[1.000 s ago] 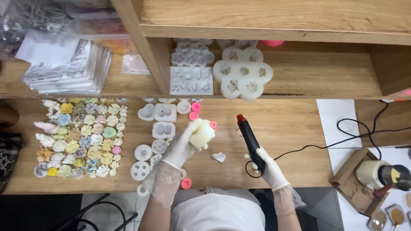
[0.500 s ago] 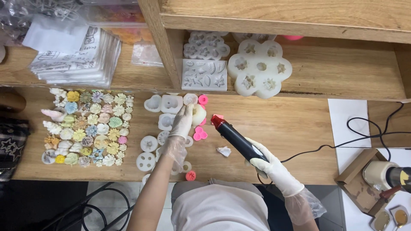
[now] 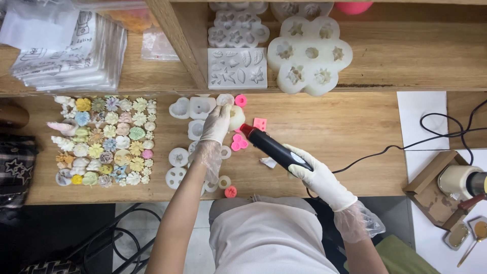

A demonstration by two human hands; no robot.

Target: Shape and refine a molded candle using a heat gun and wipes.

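While the gloved left hand (image 3: 217,123) curls loosely over a cream rounded silicone mould (image 3: 236,116), fingers bent and resting on it, the gloved right hand (image 3: 317,175) is wrapped tight around one black heat tool with a red nozzle (image 3: 274,148), nozzle aimed at that mould. The mould sits on the wooden tabletop (image 3: 345,132), just in front of the shelf edge. Four small pink pieces (image 3: 239,143) show near it: one beside the nozzle, one square, one round at the top, one round at the table's front edge. About nine white single-cavity moulds (image 3: 178,157) lie around the left wrist. Further left, a block of small pastel cast flowers (image 3: 106,142), too many to count. On the shelf: one flat rectangular leaf mould (image 3: 237,68), one big flower-shaped white mould (image 3: 309,56). A black cable (image 3: 436,133) runs right across white paper (image 3: 421,119). Stack of plastic-wrapped sheets (image 3: 76,56) far left.
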